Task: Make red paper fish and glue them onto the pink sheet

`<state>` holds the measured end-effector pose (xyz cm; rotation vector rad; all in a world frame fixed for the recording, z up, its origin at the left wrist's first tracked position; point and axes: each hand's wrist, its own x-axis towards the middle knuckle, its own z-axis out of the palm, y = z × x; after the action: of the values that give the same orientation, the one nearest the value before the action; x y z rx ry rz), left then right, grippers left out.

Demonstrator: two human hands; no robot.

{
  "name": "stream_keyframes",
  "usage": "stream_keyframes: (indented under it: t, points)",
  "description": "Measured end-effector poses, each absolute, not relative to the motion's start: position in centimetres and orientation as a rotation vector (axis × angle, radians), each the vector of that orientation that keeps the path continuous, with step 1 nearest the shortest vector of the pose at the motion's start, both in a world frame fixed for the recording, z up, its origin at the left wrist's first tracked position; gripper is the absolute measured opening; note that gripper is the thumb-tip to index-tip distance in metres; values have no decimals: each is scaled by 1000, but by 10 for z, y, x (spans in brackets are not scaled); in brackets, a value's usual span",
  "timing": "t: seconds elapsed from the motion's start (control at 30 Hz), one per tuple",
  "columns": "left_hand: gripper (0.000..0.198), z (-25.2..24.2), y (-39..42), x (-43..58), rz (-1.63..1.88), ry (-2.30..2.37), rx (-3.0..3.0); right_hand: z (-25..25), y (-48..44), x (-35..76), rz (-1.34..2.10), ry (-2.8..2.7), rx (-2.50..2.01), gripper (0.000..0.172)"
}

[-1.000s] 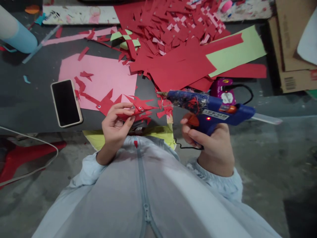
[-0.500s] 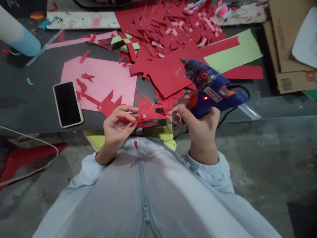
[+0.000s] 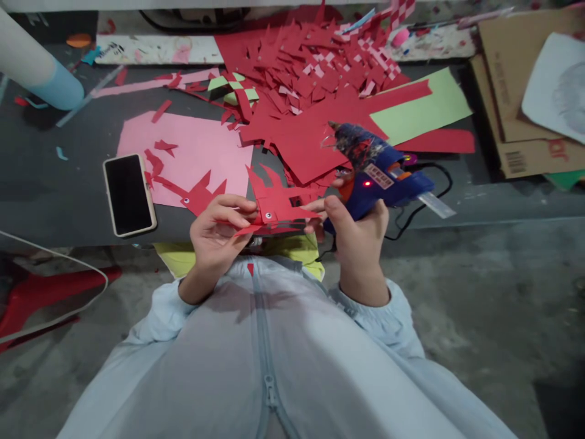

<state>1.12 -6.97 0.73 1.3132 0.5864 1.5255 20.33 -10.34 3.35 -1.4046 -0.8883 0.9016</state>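
Note:
A red paper fish cutout point(image 3: 278, 206) with a small googly eye is pinched between the thumb and fingers of my left hand point(image 3: 222, 228). My right hand point(image 3: 359, 238) is wrapped round the grip of a blue glue gun point(image 3: 379, 174), its nozzle pointing up and left and its red light lit. Fingers of that hand reach the fish's right end; whether they press on it I cannot tell. Just left of my left hand, a second red paper cutout with an eye point(image 3: 194, 196) lies partly over a pink sheet point(image 3: 201, 143).
A phone point(image 3: 130, 195) lies at the left of the dark table. Red paper pieces point(image 3: 292, 67) are heaped at the back, before a green sheet point(image 3: 425, 107). Cardboard point(image 3: 516, 85) sits at the right, a white and blue bottle point(image 3: 50, 73) at the far left. A black cord trails from the gun.
My right hand and the glue gun have shifted left and slightly down, bringing its fingers to the fish's right end. My left hand keeps hold of the fish. The view has tilted slightly.

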Motion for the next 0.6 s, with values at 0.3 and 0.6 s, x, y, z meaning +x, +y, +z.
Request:
stream_keyframes:
  t: [0.3,0.6]
  points:
    - [12,5,-74,17,1383,692,1299,41,-105,194,867,-916,-1399,49]
    - [15,11,-75,24,1356,753,1162,37,-104,193,779,-974,-1332,45]
